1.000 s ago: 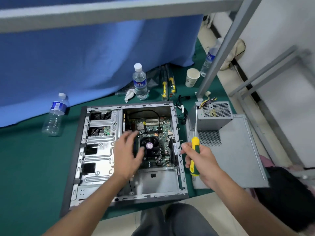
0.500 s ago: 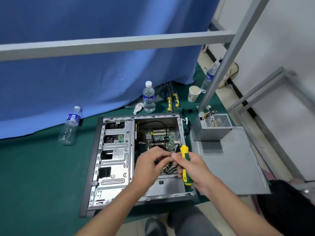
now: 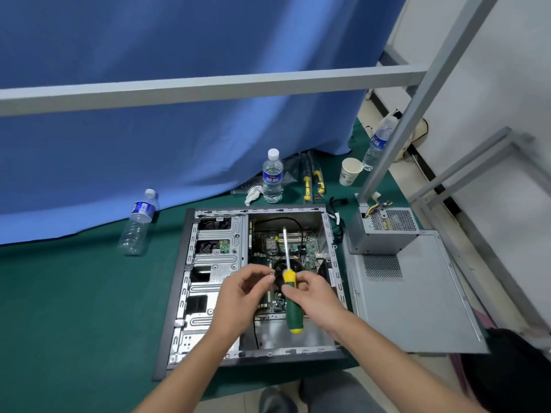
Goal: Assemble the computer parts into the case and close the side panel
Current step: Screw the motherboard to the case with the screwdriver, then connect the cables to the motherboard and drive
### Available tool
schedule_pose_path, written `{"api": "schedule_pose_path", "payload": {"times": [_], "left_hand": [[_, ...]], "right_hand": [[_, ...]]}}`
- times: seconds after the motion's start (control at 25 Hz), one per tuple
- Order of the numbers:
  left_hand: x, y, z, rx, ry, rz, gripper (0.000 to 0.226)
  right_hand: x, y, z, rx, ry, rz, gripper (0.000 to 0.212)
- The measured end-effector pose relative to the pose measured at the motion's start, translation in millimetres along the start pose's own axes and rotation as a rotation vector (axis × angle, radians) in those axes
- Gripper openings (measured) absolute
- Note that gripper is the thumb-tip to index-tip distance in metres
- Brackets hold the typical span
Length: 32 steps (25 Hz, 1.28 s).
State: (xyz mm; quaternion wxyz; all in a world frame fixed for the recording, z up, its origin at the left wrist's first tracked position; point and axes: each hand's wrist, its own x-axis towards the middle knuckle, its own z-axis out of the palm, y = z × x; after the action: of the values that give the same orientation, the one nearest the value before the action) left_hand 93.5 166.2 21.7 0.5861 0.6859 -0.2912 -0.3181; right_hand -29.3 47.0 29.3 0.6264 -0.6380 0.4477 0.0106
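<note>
An open computer case (image 3: 208, 293) lies flat on green cloth, its motherboard (image 3: 307, 248) and black CPU fan showing. My right hand (image 3: 316, 299) grips a green and yellow screwdriver (image 3: 293, 305) by the handle, shaft pointing away over the board. My left hand (image 3: 241, 296) hovers over the fan and pinches a small screw (image 3: 272, 274) at its fingertips, close to the screwdriver. The grey side panel (image 3: 417, 308) lies to the right of the case, with the power supply (image 3: 384, 231) resting on its far end.
Three water bottles (image 3: 272, 177) (image 3: 137, 223) (image 3: 378, 144) and a paper cup (image 3: 350, 171) stand behind the case. Two yellow-handled tools (image 3: 313, 181) lie by the blue curtain. A grey metal frame bar (image 3: 208, 87) crosses overhead and a post (image 3: 417, 96) rises at right.
My left hand rose from beside the fan and now pinches a screw. My right hand brought the screwdriver from the case's right edge to over the fan. The view tilted up.
</note>
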Motion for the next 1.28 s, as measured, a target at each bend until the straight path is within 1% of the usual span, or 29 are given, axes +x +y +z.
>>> {"api": "schedule_pose_path", "payload": {"times": [0.08,0.2,0.28,0.4,0.52,0.72,0.84,0.88,0.96,1.04,1.12,1.16,1.24,1.28], "left_hand": [[1,-7,-10,0.007,0.059,-0.020,0.013],[-5,-27,-26,0.045,0.234,-0.098,0.010],[-14,-42,-37,0.037,0.321,-0.179,0.008],[-21,-59,-49,0.067,0.319,-0.268,0.005],[-20,-64,-56,0.091,0.325,-0.292,0.005],[-11,-66,-55,0.021,0.333,-0.355,0.003],[-4,-59,-49,0.036,0.316,-0.372,0.004],[-2,-57,-46,0.078,0.310,-0.367,0.004],[4,-53,-38,0.247,0.294,-0.296,0.005],[8,-46,-23,0.387,0.234,-0.191,0.008],[13,-38,-3,0.491,0.160,-0.143,0.009],[16,-37,6,0.563,0.150,-0.129,0.009],[20,-37,21,0.760,0.163,-0.103,0.008],[21,-39,25,0.848,0.163,-0.089,0.007]], "right_hand": [[13,-7,19,-0.102,-0.017,-0.020,0.009],[28,-17,52,-0.289,-0.051,-0.032,0.010],[36,-21,72,-0.383,-0.031,-0.013,0.022],[46,-23,94,-0.458,0.025,0.019,0.035],[49,-24,106,-0.478,0.065,0.003,0.029],[47,-21,109,-0.437,0.102,-0.024,0.024],[44,-10,90,-0.348,0.074,-0.037,0.011],[42,-4,77,-0.312,0.073,-0.040,0.006],[36,7,46,-0.293,0.122,-0.062,0.007],[31,20,9,-0.306,0.247,-0.087,0.012],[30,32,-27,-0.305,0.398,-0.091,0.015],[30,38,-43,-0.286,0.465,-0.081,0.015],[35,54,-74,-0.209,0.564,-0.008,0.013],[37,64,-87,-0.167,0.585,0.054,0.012]]}}
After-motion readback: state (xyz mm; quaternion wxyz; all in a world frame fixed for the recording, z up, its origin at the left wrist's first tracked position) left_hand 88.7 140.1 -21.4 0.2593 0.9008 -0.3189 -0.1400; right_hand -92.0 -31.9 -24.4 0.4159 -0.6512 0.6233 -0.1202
